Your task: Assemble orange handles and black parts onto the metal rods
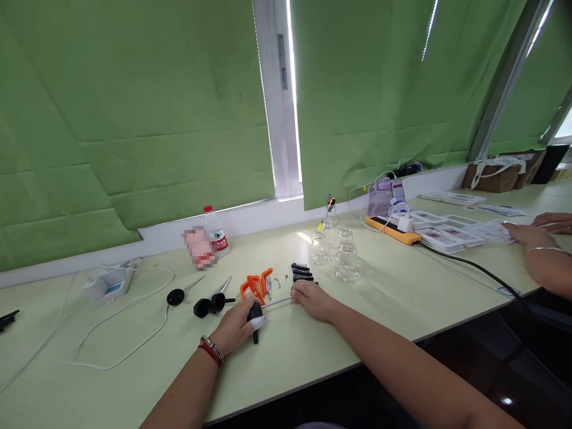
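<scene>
My left hand [239, 326] is closed around a black plastic piece [255, 312] with a side stub pointing down. A thin metal rod [277, 302] runs from that piece to my right hand [310, 300], whose closed fingers pinch its far end. A white wrap covers one of my left fingertips. Just beyond my hands lie several orange handle-like parts [254, 287], short metal pins [269, 288] and tiny metal rings [277, 283]. Past my right fingers is a row of black parts [302, 274] with a spring [298, 266]. More black pieces with rods [217, 302] rest left of my left hand.
Several clear glass jars [347, 265] stand behind my right hand. A water bottle [218, 235] is at the back. White cable [129, 362] loops over the left side. An orange power strip [393, 230], flat white packages [442, 239] and another person's hand [529, 235] are at right.
</scene>
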Demonstrator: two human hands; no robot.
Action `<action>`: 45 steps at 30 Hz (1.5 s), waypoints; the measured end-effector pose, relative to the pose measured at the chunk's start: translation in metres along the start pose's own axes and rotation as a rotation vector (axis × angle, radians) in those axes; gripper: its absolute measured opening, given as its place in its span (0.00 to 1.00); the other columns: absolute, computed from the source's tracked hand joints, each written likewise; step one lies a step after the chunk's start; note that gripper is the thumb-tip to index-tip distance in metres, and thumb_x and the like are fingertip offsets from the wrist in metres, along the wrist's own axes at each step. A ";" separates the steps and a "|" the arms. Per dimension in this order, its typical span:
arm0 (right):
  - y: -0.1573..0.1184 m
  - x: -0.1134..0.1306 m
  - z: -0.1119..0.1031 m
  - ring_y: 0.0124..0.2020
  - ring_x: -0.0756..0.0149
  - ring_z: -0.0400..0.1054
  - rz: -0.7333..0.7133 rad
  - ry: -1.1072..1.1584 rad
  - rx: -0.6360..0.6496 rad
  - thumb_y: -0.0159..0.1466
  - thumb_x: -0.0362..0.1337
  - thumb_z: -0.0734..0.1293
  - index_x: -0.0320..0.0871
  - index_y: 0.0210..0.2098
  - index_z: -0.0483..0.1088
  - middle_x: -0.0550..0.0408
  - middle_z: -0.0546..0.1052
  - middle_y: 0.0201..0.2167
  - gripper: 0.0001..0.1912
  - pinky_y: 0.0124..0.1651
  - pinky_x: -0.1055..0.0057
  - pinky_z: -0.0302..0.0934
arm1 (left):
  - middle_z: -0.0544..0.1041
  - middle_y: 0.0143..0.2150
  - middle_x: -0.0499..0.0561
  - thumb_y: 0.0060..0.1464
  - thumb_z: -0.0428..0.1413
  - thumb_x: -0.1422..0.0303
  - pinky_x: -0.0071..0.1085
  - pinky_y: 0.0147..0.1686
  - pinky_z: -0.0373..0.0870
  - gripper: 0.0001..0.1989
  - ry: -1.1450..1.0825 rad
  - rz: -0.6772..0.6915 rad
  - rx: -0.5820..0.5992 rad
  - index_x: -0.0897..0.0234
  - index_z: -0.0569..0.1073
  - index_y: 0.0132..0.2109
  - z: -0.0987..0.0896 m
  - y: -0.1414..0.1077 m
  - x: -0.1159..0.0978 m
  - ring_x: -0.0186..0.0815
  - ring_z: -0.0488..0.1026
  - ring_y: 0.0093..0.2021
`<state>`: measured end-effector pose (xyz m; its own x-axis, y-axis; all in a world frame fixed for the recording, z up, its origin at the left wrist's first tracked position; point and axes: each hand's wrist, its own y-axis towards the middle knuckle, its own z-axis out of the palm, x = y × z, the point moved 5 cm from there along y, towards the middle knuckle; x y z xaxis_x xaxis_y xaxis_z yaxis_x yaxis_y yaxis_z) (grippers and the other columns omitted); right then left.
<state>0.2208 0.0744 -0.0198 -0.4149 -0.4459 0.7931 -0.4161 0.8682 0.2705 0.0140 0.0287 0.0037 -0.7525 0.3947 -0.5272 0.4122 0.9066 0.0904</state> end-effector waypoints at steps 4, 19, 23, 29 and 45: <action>0.000 -0.005 0.002 0.33 0.67 0.63 0.053 0.036 0.015 0.66 0.41 0.56 0.42 0.26 0.65 0.54 0.69 0.31 0.15 0.39 0.70 0.57 | 0.70 0.32 0.47 0.54 0.50 0.60 0.30 0.33 0.59 0.11 -0.023 -0.016 0.008 0.61 0.67 0.41 0.000 0.000 0.001 0.36 0.64 0.32; -0.002 -0.005 0.000 0.27 0.71 0.54 0.090 0.132 0.022 0.62 0.41 0.60 0.43 0.31 0.64 0.60 0.62 0.25 0.08 0.30 0.74 0.51 | 0.71 0.34 0.49 0.53 0.50 0.60 0.32 0.36 0.62 0.12 -0.089 0.010 -0.018 0.62 0.68 0.42 -0.003 0.000 0.006 0.36 0.66 0.34; -0.002 -0.009 0.001 0.25 0.71 0.53 0.114 0.134 0.030 0.58 0.38 0.63 0.44 0.32 0.65 0.61 0.61 0.23 0.05 0.29 0.74 0.50 | 0.70 0.34 0.49 0.53 0.50 0.60 0.32 0.36 0.63 0.12 -0.096 0.006 -0.020 0.62 0.68 0.42 -0.002 0.001 0.008 0.36 0.65 0.34; -0.003 -0.007 0.000 0.26 0.71 0.53 0.105 0.098 0.034 0.58 0.38 0.62 0.43 0.31 0.66 0.61 0.61 0.24 0.05 0.29 0.74 0.50 | 0.70 0.34 0.48 0.53 0.50 0.61 0.31 0.35 0.62 0.12 -0.087 0.002 -0.017 0.62 0.69 0.42 -0.002 0.001 0.008 0.36 0.65 0.33; -0.002 -0.004 0.001 0.30 0.69 0.59 0.078 0.104 0.038 0.63 0.43 0.59 0.42 0.26 0.64 0.57 0.66 0.29 0.13 0.35 0.72 0.55 | 0.71 0.35 0.48 0.53 0.50 0.61 0.31 0.36 0.62 0.12 -0.082 0.016 -0.015 0.62 0.68 0.42 -0.002 0.001 0.008 0.36 0.65 0.34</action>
<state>0.2226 0.0746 -0.0243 -0.3616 -0.3509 0.8638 -0.4170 0.8895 0.1867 0.0076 0.0332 0.0015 -0.7010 0.3960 -0.5931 0.4156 0.9027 0.1115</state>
